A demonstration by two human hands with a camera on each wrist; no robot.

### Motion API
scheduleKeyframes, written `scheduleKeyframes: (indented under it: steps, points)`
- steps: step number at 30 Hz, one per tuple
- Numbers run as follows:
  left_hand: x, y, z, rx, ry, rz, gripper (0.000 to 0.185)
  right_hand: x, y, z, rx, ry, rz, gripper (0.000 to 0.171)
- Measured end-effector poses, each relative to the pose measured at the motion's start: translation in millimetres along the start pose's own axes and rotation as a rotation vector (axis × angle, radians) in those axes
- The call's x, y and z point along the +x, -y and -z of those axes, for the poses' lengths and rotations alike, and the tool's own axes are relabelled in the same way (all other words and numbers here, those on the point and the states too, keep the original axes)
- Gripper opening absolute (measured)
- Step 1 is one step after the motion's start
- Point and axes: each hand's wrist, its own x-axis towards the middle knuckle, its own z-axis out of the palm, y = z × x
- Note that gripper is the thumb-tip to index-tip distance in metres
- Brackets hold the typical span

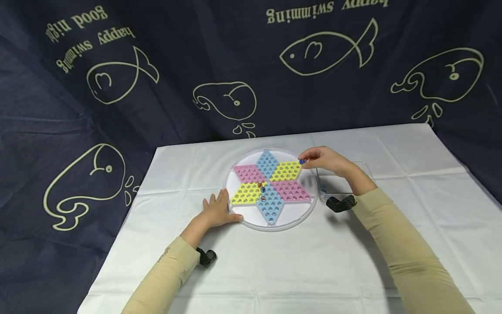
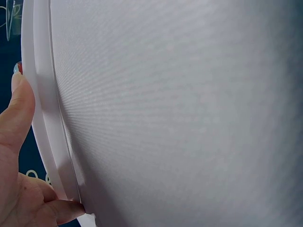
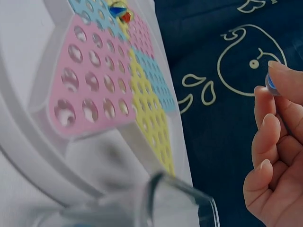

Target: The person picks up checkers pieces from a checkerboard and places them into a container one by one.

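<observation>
A round white Chinese checkers board (image 1: 244,214) lies on the table, its star divided into pink, yellow and blue triangles. Between thumb and fingertips, my right hand (image 1: 327,159) pinches a blue glass marble (image 1: 302,161), above the far right yellow triangle. That marble (image 3: 271,84) is partly covered by the thumb in the right wrist view. My left hand (image 1: 217,212) rests against the board's left rim with its fingers spread; its thumb and fingers touch the rim in the left wrist view. A few marbles (image 1: 263,199) sit in holes near the star's centre.
Right of the board, partly behind my right forearm, stands a clear plastic box (image 1: 323,192) with bluish contents at its near left corner. A white cloth (image 1: 298,270) covers the table. Behind hangs a dark blue curtain (image 1: 219,48) with fish and whale drawings.
</observation>
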Motion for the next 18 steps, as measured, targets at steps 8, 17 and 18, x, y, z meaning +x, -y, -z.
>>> scheduleKeyframes:
  steps: [8, 17, 18]
  points:
    - [-0.5, -0.4, -0.2, -0.002, 0.006, 0.011, 0.106, -7, -6, 14, -0.029, -0.045, -0.017, 0.042]
    - [1.2, 1.0, -0.4, 0.005, 0.001, 0.008, 0.107, -19, -8, 30, -0.037, -0.087, -0.032, 0.043]
    - [1.7, 1.0, -0.3, 0.007, 0.003, 0.009, 0.107, -20, -9, 32, -0.039, -0.088, -0.031, 0.044]
